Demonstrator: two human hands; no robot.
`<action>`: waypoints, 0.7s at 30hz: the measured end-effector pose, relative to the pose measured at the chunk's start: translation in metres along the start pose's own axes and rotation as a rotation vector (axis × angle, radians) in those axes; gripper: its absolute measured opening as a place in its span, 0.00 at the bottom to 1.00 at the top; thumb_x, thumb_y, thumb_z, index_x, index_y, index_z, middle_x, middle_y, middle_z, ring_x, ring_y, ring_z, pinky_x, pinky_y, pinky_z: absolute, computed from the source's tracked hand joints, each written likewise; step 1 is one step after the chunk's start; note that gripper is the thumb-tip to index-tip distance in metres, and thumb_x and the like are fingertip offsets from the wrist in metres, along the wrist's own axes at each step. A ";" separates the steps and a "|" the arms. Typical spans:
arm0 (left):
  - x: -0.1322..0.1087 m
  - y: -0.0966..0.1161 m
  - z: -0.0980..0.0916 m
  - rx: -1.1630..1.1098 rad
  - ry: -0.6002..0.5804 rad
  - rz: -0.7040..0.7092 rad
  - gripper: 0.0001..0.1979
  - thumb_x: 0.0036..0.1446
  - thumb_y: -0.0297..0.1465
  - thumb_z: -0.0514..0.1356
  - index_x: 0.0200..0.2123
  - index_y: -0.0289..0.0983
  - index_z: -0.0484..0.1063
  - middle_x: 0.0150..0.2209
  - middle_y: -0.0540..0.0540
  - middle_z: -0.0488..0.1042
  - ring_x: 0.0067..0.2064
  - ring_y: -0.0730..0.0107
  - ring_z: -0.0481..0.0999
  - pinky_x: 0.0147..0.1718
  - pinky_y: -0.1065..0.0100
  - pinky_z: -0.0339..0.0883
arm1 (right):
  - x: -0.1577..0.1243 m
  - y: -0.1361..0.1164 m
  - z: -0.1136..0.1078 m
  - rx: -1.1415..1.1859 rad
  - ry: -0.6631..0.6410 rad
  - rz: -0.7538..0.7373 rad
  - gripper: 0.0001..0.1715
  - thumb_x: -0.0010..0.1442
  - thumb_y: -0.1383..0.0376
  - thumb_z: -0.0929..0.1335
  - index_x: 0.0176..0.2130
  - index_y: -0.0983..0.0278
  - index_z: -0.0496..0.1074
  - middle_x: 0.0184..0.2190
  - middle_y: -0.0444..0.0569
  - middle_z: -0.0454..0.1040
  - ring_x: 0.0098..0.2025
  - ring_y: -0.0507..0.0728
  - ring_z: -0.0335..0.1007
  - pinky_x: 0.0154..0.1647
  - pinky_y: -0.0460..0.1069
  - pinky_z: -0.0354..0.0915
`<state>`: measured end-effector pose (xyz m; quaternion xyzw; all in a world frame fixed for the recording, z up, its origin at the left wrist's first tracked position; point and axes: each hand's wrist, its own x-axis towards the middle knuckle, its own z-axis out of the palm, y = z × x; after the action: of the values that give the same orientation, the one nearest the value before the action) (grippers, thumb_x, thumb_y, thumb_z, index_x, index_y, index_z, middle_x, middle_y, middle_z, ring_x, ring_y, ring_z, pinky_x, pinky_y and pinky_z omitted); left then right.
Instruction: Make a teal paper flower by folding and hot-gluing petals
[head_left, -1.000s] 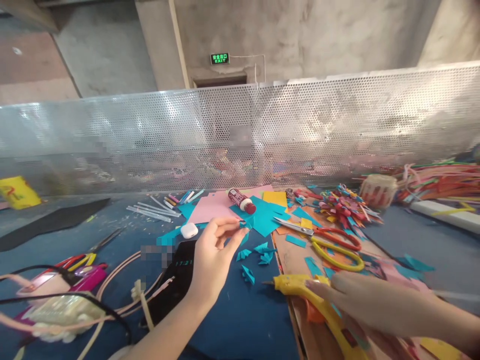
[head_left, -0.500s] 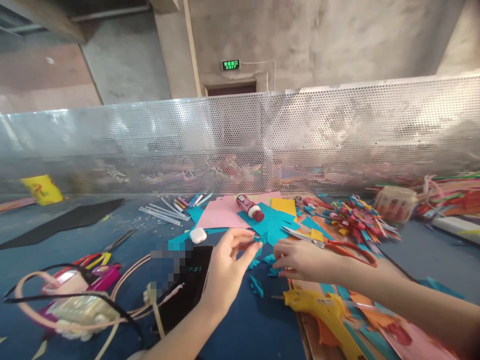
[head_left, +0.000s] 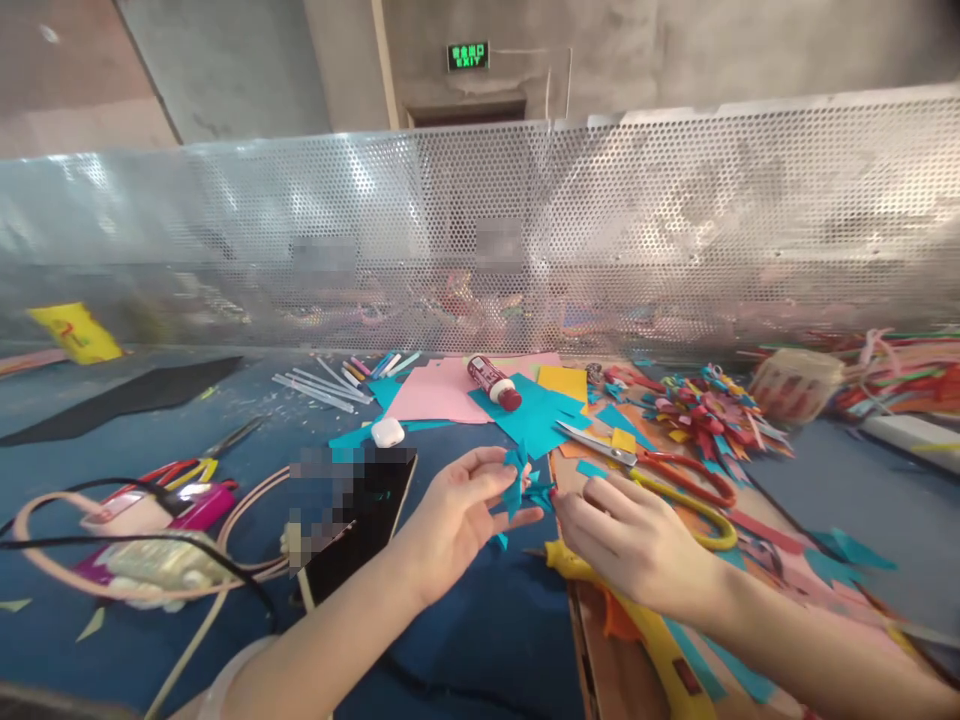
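My left hand [head_left: 469,510] pinches a folded piece of blue paper [head_left: 516,480] between thumb and fingers. Close beside it, my right hand [head_left: 637,540] has its fingertips closed on a second small blue paper piece [head_left: 540,494], which meets or nearly meets the first. A scrap of blue paper shows under the left fingers on the blue table. Below my right hand lies a yellow hot glue gun [head_left: 664,650], partly covered by that hand. Orange-handled scissors [head_left: 637,455] rest just beyond it, their blades pointing left.
A maroon-capped bottle [head_left: 493,383] lies on pink paper [head_left: 435,392] and blue sheets. Colourful paper strips [head_left: 712,410] are heaped at right. Left are a phone [head_left: 360,540], a white case [head_left: 388,433], looped cables and more scissors [head_left: 236,435]. A perforated metal panel [head_left: 337,230] stands behind.
My right hand has come down and closed on a small blue paper piece, bringing it to the one in my left hand. The camera view has tilted downward.
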<state>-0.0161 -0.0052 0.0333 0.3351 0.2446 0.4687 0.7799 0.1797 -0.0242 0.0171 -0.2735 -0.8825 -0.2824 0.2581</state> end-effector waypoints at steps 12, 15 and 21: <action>-0.001 -0.001 0.000 0.039 0.090 0.017 0.09 0.46 0.26 0.65 0.32 0.38 0.69 0.27 0.52 0.72 0.31 0.74 0.73 0.31 0.71 0.67 | 0.004 -0.021 0.004 -0.038 -0.030 0.053 0.11 0.61 0.72 0.61 0.39 0.69 0.72 0.30 0.51 0.71 0.30 0.55 0.64 0.28 0.51 0.63; -0.001 -0.002 -0.001 0.047 0.065 0.021 0.09 0.45 0.24 0.66 0.32 0.38 0.70 0.26 0.53 0.72 0.32 0.75 0.73 0.29 0.74 0.65 | 0.004 -0.022 0.007 0.038 -0.008 0.152 0.10 0.60 0.70 0.63 0.39 0.69 0.72 0.28 0.50 0.71 0.29 0.54 0.64 0.28 0.50 0.64; -0.004 -0.007 0.000 0.122 0.008 0.046 0.08 0.45 0.24 0.66 0.30 0.37 0.71 0.24 0.54 0.72 0.29 0.78 0.72 0.29 0.75 0.64 | 0.004 -0.017 0.008 0.433 0.122 0.440 0.06 0.60 0.67 0.65 0.33 0.63 0.72 0.30 0.49 0.71 0.33 0.54 0.65 0.32 0.49 0.67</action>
<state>-0.0138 -0.0112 0.0281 0.3857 0.2681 0.4719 0.7461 0.1639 -0.0296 0.0081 -0.3792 -0.8245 -0.0410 0.4179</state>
